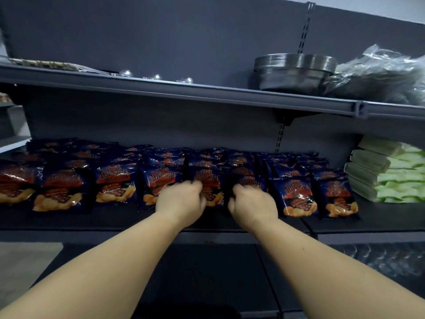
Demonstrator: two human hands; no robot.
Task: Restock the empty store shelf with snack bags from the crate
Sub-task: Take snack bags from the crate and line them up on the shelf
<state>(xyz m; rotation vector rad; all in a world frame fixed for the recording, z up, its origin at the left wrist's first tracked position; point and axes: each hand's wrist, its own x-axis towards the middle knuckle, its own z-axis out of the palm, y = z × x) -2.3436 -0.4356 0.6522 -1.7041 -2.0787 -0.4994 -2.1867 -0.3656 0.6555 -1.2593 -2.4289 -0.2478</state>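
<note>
Several dark blue snack bags with red and orange print stand in rows on the dark middle shelf. My left hand grips the front bag in the middle of the row, fingers curled over its lower part. Just to the right, my right hand grips the neighbouring snack bag, fingers curled on its left edge. Both bags are partly hidden by the hands. The crate is not in view.
Stacked green and white packs fill the shelf's right end. The upper shelf carries stacked metal bowls, a clear plastic bundle and small metal items. A lower shelf shows beneath my arms.
</note>
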